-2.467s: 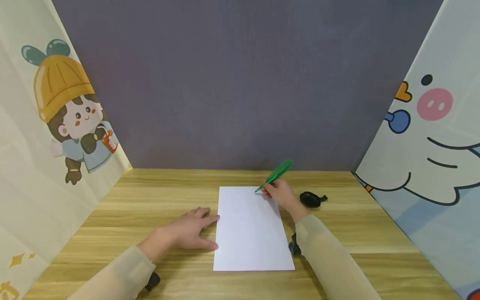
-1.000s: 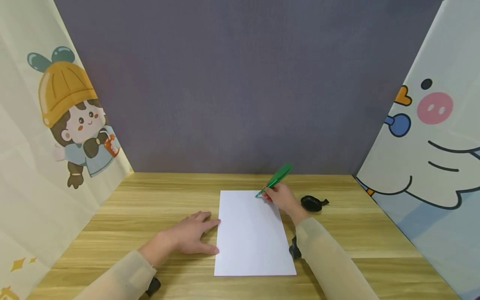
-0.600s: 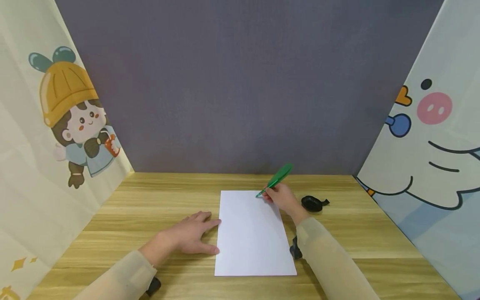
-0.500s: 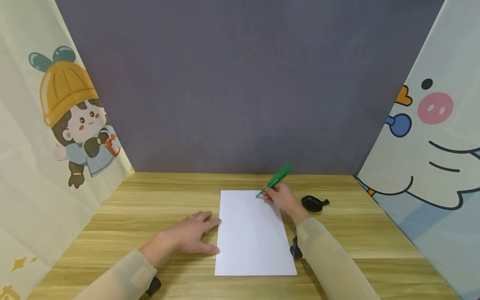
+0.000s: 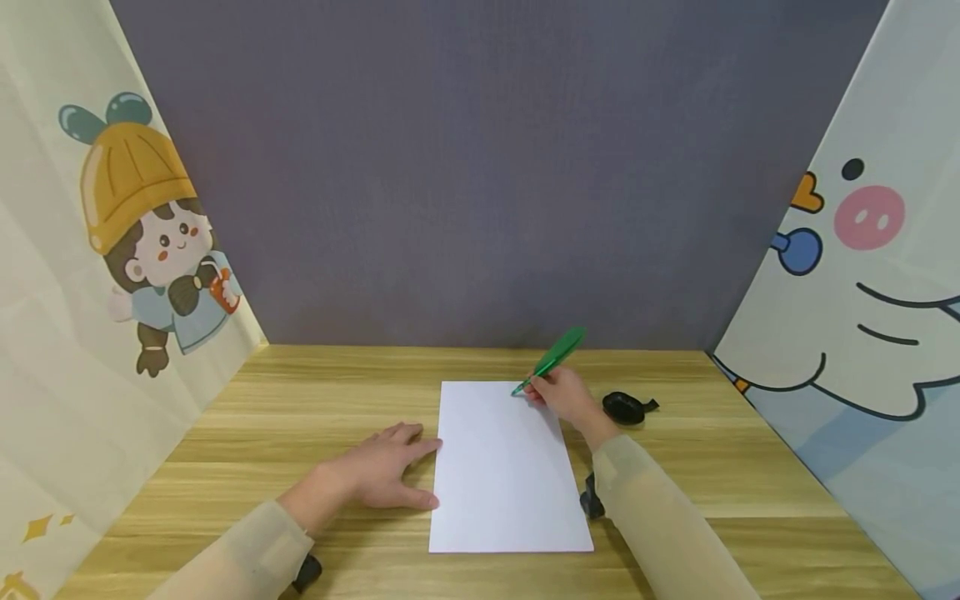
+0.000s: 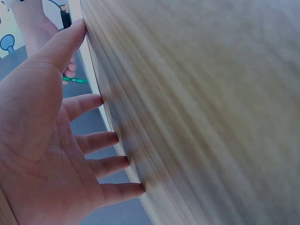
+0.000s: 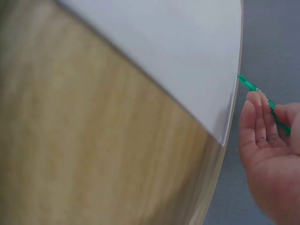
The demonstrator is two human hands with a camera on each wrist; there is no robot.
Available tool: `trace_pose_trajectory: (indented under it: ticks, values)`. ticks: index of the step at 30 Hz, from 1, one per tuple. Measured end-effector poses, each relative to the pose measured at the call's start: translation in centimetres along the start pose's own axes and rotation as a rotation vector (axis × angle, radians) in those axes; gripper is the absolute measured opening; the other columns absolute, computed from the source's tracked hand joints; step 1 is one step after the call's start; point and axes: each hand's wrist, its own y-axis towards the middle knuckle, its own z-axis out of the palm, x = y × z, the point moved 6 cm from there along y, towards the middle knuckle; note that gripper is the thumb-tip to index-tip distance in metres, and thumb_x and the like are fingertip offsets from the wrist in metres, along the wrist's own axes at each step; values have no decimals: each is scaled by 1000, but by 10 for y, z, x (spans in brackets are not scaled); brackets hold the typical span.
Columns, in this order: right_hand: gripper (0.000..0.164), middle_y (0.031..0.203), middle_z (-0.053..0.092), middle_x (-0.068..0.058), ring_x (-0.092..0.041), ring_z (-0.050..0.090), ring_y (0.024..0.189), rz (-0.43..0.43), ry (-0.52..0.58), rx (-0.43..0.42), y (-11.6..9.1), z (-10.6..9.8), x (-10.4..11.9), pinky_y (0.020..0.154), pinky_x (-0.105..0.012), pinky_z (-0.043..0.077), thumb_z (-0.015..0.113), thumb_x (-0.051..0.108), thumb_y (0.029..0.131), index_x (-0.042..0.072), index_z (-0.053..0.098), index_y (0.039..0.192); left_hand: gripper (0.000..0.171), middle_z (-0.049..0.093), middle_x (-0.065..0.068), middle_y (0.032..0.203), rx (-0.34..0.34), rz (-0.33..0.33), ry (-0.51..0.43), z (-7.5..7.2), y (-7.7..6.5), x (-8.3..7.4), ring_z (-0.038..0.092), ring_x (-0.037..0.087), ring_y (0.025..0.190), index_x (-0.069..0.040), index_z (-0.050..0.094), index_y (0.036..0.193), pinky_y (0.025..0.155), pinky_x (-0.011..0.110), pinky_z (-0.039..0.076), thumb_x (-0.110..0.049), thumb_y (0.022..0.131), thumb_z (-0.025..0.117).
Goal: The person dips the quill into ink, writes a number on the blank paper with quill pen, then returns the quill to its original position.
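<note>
Green pen (image 5: 558, 353) sits in the right hand (image 5: 562, 393), thumb and fingers pinching it low on the shaft. Pen is tilted, its broad leaf- or feather-shaped top leaning up and away to the right; the tip is over the far end of the white paper (image 5: 504, 483). Can't tell if the tip actually touches. Left hand (image 5: 378, 475) is spread, palm down, holding nothing, with index finger and thumb at the paper's left edge.

Handling, best guess: pen looks very light, stiff shaft, probably smooth plastic, so a bit slippery. Broad top likely thin and bendy; poor place to hold, and could make the pen top-heavy. Best hold is the shaft just above the tip, where the pinch is now.

Paper lies flat on the worktop (image 5: 337, 375), no marks visible. Likely light, floppy, easy to crease, slides under a push. Press it flat near an edge with spread fingers; don't squeeze. Black rounded item (image 5: 624, 408) lies just right of the right hand; can't tell what it is.
</note>
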Motion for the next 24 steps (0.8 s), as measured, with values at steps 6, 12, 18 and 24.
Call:
trace_pose_trajectory:
  ticks: [6,12,18,24]
  values:
    - [28,114,80,-19,-19,77,99,-14,1,8,-1,1,1,89,-34,67,55,11,116,-7,71,129,94,30,22,179,1,-3,3,1,1,1,27,52,165,-24,44,170,132,72,28,-73,95,73]
    - [28,114,80,-20,-20,78,100,-15,6,9,-1,0,1,89,-35,67,56,12,115,-8,72,129,94,31,21,179,-4,-6,10,2,1,1,28,51,165,-26,44,170,132,72,29,-74,94,72]
    - [29,114,81,-18,-20,78,99,-20,-3,11,-1,1,0,90,-36,67,56,14,115,-7,72,128,93,30,21,179,-2,-14,5,2,1,1,27,50,166,-27,44,170,132,72,28,-74,94,73]
    - [28,113,81,-18,-19,78,98,-24,-13,16,-2,2,2,89,-36,67,57,14,115,-6,73,127,93,30,21,179,-5,-17,8,2,1,1,27,50,166,-27,44,169,132,72,28,-73,94,73]
